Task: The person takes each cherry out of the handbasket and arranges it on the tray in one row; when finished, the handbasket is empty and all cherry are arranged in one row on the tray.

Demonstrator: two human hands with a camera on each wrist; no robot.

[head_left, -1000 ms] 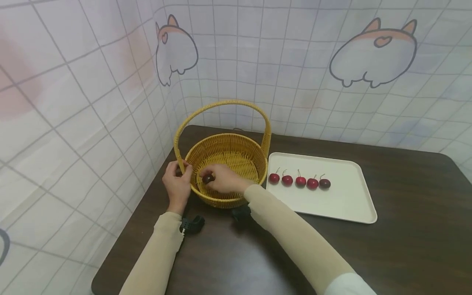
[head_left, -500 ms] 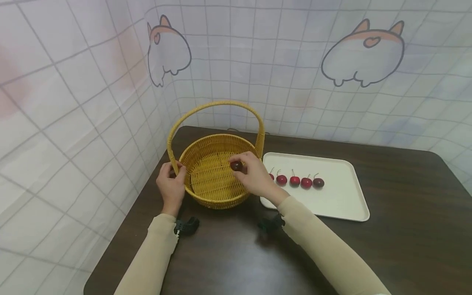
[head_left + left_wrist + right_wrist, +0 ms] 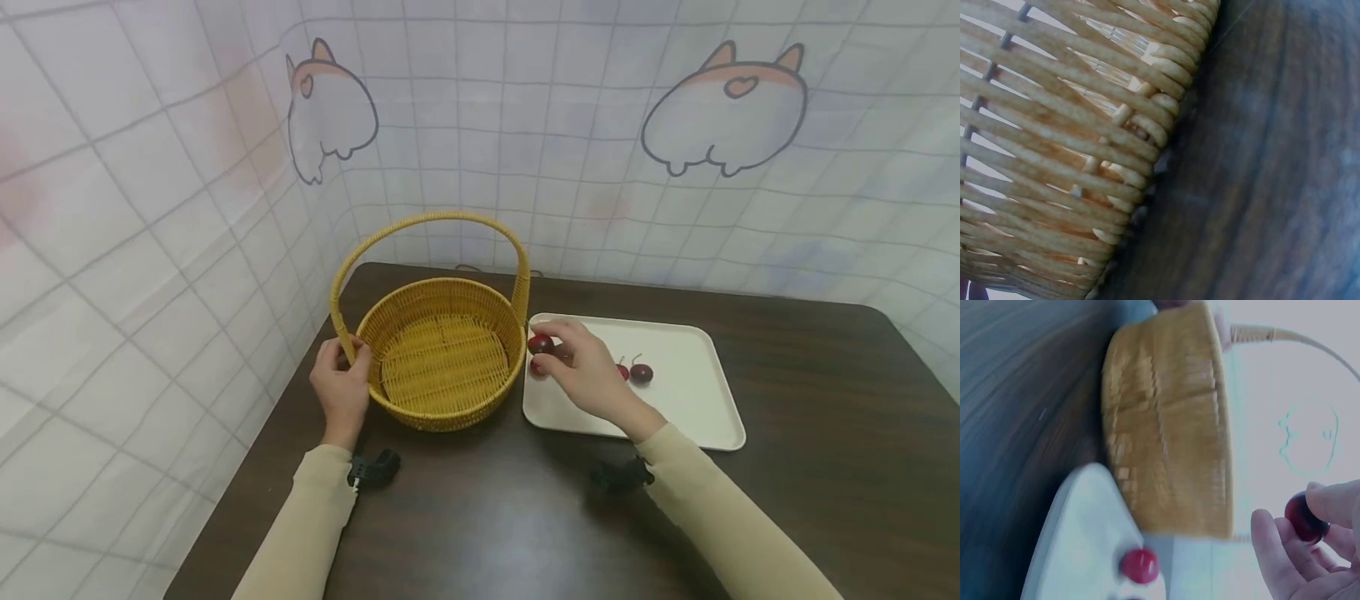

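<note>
A yellow woven basket [image 3: 442,418] with a tall arched handle [image 3: 429,218] stands on the left of the table. My left hand [image 3: 340,390] grips the foot of that handle at the basket's left rim. Between thumb and fingers of my right hand [image 3: 592,375] is a dark red cherry [image 3: 540,345], raised over the left end of a white tray [image 3: 690,408]. The right wrist view shows the same held cherry [image 3: 1305,519] up close. On the tray lies a row of cherries, among them a dark one [image 3: 642,374]; my right hand hides part of the row.
The tray stands just right of the basket on the dark wooden table [image 3: 480,517]. A white grid-patterned cloth [image 3: 480,117] hangs behind and along the left side. A thin cord [image 3: 468,267] shows at the table's back edge.
My right hand has carried the cherry from inside the basket rightward, out past the rim and over the tray. The left hand keeps its grip on the handle. The head view has shifted slightly.
</note>
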